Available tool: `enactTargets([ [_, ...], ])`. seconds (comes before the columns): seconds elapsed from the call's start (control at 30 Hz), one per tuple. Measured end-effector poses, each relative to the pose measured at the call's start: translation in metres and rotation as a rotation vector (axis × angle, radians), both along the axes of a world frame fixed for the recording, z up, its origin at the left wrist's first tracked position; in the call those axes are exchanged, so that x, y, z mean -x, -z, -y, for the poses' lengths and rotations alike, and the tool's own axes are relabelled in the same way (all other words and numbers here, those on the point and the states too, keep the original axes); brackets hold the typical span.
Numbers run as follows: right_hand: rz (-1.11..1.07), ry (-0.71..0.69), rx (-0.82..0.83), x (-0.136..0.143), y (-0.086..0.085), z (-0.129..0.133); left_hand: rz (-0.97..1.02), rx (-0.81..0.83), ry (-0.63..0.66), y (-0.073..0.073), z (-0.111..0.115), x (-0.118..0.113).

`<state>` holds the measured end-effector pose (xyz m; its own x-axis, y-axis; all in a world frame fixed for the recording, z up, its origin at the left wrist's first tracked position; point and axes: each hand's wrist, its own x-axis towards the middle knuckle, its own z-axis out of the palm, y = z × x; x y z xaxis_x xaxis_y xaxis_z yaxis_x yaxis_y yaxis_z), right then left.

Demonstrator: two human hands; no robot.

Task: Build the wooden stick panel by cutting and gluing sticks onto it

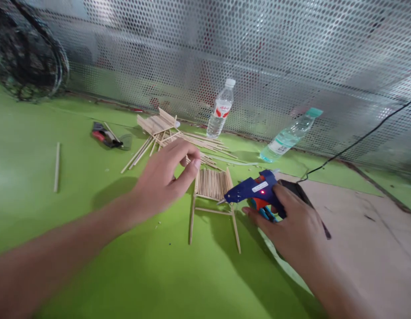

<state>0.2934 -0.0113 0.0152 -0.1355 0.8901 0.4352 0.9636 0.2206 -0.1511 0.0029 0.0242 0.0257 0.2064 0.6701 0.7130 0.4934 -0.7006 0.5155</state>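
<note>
My right hand point(296, 221) is wrapped round the grip of a blue hot glue gun point(250, 189) with an orange trigger and a lit red light. Its nozzle points left, at the right front corner of a small chair-like frame of wooden sticks point(212, 184). That frame has a slatted panel, a crossbar and two long legs towards me. At its upper left corner, my left hand point(170, 175) is closed, thumb and forefinger close together on the end of a side stick. The exact contact is partly hidden by the fingers.
Behind lie loose wooden sticks point(208, 141) and another stick piece point(157, 123). Two water bottles, one clear point(221, 110) and one greenish point(290, 136), stand near the perforated metal screen point(178, 53). Pliers-like cutters point(105, 136) and a single stick point(56, 167) lie left. A black cable point(354, 141) runs right.
</note>
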Motion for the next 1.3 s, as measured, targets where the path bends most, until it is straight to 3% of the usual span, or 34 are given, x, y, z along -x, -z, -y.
enactTargets([
  [0.17,0.032,-0.08,0.01,0.018,0.003,0.005,0.46,0.381,0.128,0.014,0.015,-0.022],
  [0.27,0.06,-0.12,-0.011,0.023,0.007,0.005,0.593,0.494,0.175,0.028,0.017,-0.029],
  [0.53,0.024,-0.175,-0.105,0.028,0.007,0.003,0.734,0.278,0.113,0.038,0.005,-0.034],
  [1.3,0.032,-0.28,-0.174,0.032,0.014,0.002,0.736,0.241,0.146,0.042,-0.001,-0.037],
])
